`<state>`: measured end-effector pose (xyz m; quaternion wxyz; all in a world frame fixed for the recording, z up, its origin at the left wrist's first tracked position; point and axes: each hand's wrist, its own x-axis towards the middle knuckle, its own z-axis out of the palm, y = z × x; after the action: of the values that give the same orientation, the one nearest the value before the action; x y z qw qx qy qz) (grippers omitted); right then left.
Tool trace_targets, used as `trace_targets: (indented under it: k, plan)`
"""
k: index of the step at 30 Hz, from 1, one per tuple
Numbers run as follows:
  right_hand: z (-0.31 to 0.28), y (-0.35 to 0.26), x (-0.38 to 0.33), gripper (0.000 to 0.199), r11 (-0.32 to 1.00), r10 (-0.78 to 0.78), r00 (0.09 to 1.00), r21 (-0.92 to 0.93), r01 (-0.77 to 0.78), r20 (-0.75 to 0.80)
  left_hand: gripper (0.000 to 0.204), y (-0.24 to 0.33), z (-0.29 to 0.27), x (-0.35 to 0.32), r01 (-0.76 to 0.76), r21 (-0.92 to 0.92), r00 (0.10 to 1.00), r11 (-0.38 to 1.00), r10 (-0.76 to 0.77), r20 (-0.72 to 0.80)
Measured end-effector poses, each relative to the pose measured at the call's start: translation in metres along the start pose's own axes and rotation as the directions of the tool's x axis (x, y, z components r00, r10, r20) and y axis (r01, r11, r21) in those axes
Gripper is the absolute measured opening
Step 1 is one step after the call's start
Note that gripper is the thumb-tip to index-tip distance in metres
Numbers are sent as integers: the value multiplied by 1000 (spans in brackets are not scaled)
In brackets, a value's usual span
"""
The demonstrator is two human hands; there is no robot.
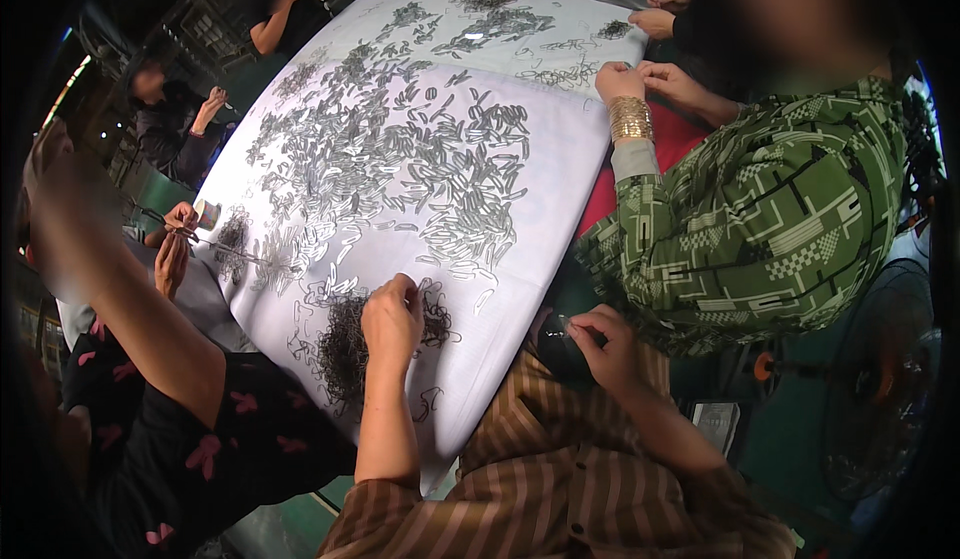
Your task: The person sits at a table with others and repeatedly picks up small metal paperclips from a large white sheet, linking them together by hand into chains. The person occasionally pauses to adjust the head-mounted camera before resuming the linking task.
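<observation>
My left hand (pixel 393 317) is over the near end of the white table (pixel 545 174), its fingertips pressed together. Whatever they hold, if anything, is hidden. Beneath and beside it lies a tangled pile of thin, dark, curved wire-like pieces (pixel 343 344). A few loose ones (pixel 430 402) are scattered closer to me. My right hand (pixel 606 347) is off the table's right edge, above my lap, thumb and forefinger pinched. A tiny bright glint shows at its fingertips, too small to name.
Many flat, slender grey pieces (pixel 470 179) cover the table's middle. More dark wire-like pieces (pixel 232 244) lie at the left edge. People sit around, one in a green patterned top (pixel 760 219) close on my right. A fan (pixel 880 379) stands at lower right.
</observation>
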<state>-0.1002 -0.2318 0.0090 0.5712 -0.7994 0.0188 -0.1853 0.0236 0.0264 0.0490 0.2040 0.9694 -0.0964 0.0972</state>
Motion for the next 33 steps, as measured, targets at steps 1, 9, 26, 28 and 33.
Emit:
trace_targets:
  k: [1,9,26,28,33]
  plan:
    - [0,-1,1,7,1000,-6,1000,-10,6,5,4,-4,-5,1,25,-21,1000,999,-25,-7]
    - [2,-4,6,6,1000,-23,1000,9,23,14,10,-17,-34,-8,142,-38,990,989,-142,-16]
    - [-6,-22,17,5,999,-32,998,24,30,60,9,95,35,-44,506,-862,858,-21,111,501]
    - [-5,-22,18,5,999,-31,998,39,29,58,9,96,36,-42,521,-852,849,-41,125,513]
    - [-1,-18,20,6,999,-13,998,48,10,60,9,83,28,-38,521,-852,851,-59,119,512]
